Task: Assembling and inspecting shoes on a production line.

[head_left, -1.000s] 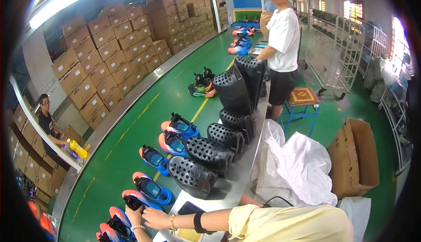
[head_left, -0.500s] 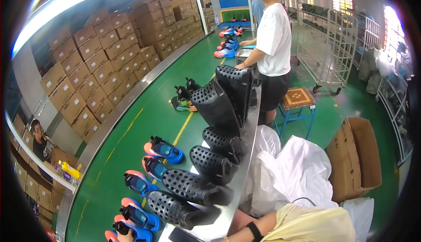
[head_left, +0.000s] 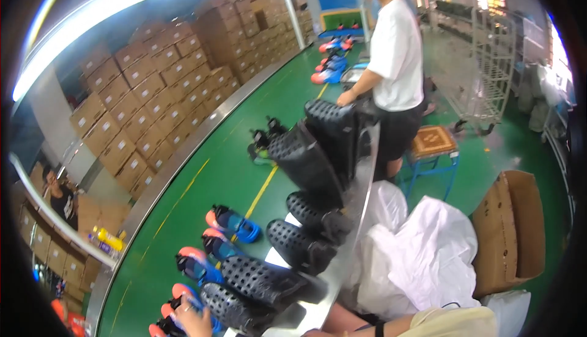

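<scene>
At the lower left, my left hand (head_left: 193, 318) bends its fingers around the black upper of a coral-and-blue sports shoe (head_left: 164, 328); the hand's lower part is cut off by the frame. More coral-and-blue shoes (head_left: 235, 223) with black uppers stand in a row on the green belt (head_left: 183, 215). Beside them, on a metal ledge, lie several black perforated foot-shaped forms (head_left: 260, 279). Two taller black boot-shaped forms (head_left: 309, 160) rise behind these. My right forearm (head_left: 397, 326), wearing a black wristband, crosses the bottom edge; its fingers are out of sight.
A co-worker (head_left: 397, 56) in a white top stands farther along the belt by a stool (head_left: 434, 141). White plastic bags (head_left: 428, 245) and an open carton (head_left: 510, 233) fill the right side. Stacked cartons (head_left: 140, 86) line the left, where another person (head_left: 61, 196) is seen.
The view has shifted, so most things sit slightly farther right. My left hand has come further into view, moving up and right among the shoes. The co-worker's hand is now nearer the tall black form.
</scene>
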`<state>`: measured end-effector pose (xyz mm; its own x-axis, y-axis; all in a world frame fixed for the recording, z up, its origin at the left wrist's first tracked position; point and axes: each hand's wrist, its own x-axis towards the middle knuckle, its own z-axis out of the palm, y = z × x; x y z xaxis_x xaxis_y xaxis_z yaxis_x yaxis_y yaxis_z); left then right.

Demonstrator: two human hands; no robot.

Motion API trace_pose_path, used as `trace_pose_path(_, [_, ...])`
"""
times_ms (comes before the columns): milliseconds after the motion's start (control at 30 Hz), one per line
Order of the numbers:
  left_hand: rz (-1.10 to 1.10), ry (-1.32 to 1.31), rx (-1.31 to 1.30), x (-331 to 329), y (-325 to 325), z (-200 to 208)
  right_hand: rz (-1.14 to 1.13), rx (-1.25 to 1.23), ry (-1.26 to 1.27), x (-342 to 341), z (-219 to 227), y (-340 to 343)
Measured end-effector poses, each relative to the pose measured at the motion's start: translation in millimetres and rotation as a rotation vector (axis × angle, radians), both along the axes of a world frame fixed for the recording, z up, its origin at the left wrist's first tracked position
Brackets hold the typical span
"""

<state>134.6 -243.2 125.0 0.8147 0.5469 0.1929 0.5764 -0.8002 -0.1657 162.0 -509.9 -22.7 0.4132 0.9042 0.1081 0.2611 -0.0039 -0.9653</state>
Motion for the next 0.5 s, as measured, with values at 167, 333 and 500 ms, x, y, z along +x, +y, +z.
trace_pose_path(167, [-0.042, -0.085, -0.169, 2, 112, -136, 0.084, 0.057, 0.002, 5, -7, 2])
trace_pose_path(333, [0.029, -0.412, -0.628, 48, 116, -129, 0.054, 0.072, -0.010, 22, -13, 8])
trace_pose_path(500, [-0.164, -0.174, -0.584, 87, 116, -135, 0.096, 0.035, 0.005, 18, -16, 2])
